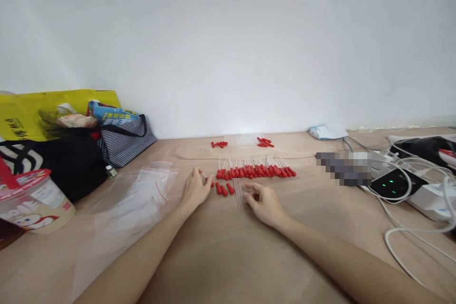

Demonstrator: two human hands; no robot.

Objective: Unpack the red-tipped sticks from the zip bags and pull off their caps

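Just below frame centre, we seem mid-pickup; left hand [197,189] apparently pinching a red bulb [212,184]; right hand [262,199] loosely spread beside clear tubes [238,195], which call for a light pinch next

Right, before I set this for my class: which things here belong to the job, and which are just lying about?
Likely the job:
loose red bulbs
clear thin tubes beside the right hand
row of red-bulbed droppers

Probably lying about:
drink cup
striped bag
yellow bag
black box with green lights
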